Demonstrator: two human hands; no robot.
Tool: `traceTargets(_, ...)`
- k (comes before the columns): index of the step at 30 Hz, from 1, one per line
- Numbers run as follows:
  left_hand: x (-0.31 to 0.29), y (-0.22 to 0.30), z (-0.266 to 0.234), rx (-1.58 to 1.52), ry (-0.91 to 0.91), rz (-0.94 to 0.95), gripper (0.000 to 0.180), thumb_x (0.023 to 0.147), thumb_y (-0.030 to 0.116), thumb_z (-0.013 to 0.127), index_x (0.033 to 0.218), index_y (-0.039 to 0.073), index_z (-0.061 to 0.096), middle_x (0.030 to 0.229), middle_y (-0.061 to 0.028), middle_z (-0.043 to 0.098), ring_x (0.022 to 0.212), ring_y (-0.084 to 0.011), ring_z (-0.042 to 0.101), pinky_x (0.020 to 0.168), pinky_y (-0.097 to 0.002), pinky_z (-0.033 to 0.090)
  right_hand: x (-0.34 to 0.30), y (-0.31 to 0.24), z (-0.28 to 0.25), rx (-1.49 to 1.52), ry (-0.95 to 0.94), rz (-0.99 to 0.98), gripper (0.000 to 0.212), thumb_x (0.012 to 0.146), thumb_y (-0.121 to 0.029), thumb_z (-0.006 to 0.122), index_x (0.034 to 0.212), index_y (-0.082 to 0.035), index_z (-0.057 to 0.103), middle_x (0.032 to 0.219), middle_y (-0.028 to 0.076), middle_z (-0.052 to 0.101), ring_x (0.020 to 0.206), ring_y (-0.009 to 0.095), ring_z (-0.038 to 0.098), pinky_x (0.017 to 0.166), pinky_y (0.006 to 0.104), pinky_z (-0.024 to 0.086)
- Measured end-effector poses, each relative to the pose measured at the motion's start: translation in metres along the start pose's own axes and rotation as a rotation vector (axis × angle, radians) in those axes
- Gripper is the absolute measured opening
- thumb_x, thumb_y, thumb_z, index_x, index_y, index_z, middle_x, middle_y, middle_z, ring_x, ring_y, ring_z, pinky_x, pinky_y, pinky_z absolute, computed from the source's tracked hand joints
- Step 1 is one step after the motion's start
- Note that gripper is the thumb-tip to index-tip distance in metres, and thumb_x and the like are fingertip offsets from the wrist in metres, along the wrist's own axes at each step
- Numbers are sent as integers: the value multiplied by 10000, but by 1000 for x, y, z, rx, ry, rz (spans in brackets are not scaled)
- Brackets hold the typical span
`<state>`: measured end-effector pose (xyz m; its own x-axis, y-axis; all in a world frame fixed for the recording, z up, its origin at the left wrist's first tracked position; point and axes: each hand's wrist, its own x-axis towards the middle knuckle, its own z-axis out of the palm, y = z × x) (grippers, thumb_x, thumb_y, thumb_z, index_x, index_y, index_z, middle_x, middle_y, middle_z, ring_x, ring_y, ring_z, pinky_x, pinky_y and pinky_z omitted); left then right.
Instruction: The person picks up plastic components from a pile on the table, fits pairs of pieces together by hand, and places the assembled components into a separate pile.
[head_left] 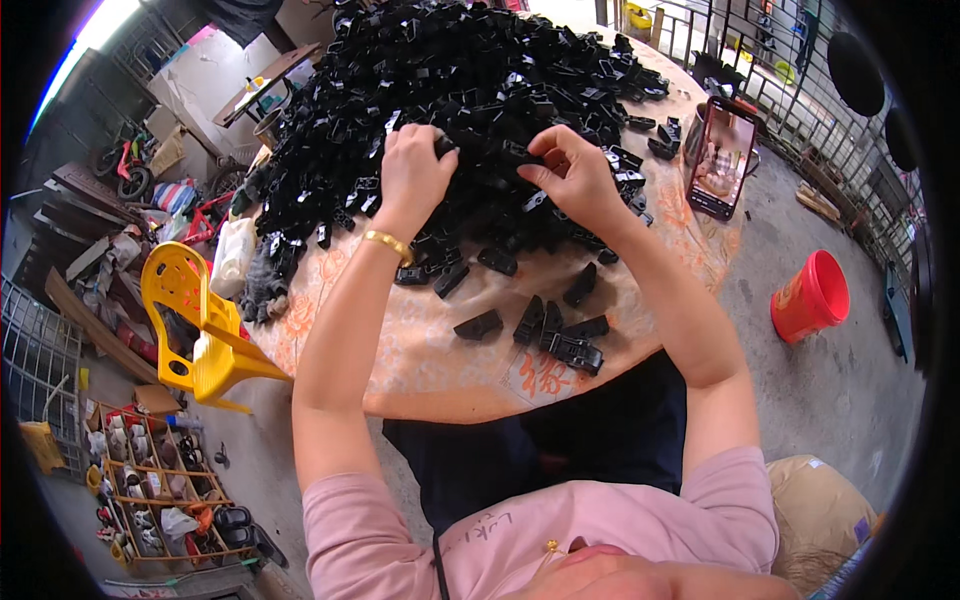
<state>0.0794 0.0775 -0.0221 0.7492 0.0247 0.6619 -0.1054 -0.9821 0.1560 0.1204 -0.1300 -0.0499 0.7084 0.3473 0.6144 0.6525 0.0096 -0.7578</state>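
A big heap of small black plastic parts (430, 75), some with shiny metal-like bits, covers the far side of the cloth-covered round table (400, 370). My left hand (415, 165), with a gold bracelet at the wrist, is closed at the near edge of the heap. A black plastic part (444, 147) shows between its thumb and fingers. To its right, my right hand (575, 175) pinches another black plastic part (518, 153) between thumb and fingertips. Several loose black parts (560, 335) lie on the cloth between my forearms, close to the table's front edge.
At the table's right edge a phone (722, 158) stands upright. A red bucket (810, 297) is on the floor to the right. On the left are a yellow plastic chair (205, 335), a grey glove (265, 290) at the table edge, and a shoe rack (165, 480).
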Motion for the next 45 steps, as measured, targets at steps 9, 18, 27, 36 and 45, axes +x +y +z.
traceTargets(9, -37, 46, -29, -1047, -281, -460, 230, 890, 97, 511, 1064, -46, 556, 930, -78, 610, 792, -122, 614, 740, -264, 536, -11, -25, 10, 114, -35, -296, 276, 712, -26, 688, 980, -28, 620, 925, 62, 600, 817, 141, 594, 638, 232, 488)
traceTargets(18, -53, 47, -24, -1527, -323, -390, 287, 915, 101, 471, 1182, 1, 501, 960, -43, 589, 769, -79, 566, 653, -221, 477, -17, -28, 19, 300, -38, 84, 263, 734, -36, 697, 975, 10, 601, 853, 65, 632, 704, 80, 568, 643, 231, 486)
traceTargets(27, -52, 40, -39, -1636, -450, -719, 241, 933, 194, 455, 1048, 1, 543, 782, -93, 619, 586, -148, 591, 471, -223, 466, -15, -27, 14, -175, -37, -644, 339, 598, -42, 737, 921, -90, 648, 907, 37, 628, 834, 241, 567, 687, 316, 502)
traceTargets(36, -51, 34, -46, -1372, -612, -637, 275, 940, 242, 447, 957, -2, 573, 753, -83, 615, 531, -131, 580, 437, -219, 460, -21, -30, 12, -422, -151, -685, 261, 658, -102, 697, 912, -122, 640, 911, -8, 605, 868, 204, 555, 685, 288, 507)
traceTargets(45, -47, 35, -55, -1272, -654, -711, 275, 931, 236, 450, 908, -10, 572, 678, -85, 604, 461, -110, 549, 368, -198, 410, -24, -38, 15, -493, -155, -758, 265, 666, -107, 675, 923, -95, 609, 901, -7, 584, 838, 182, 554, 657, 269, 506)
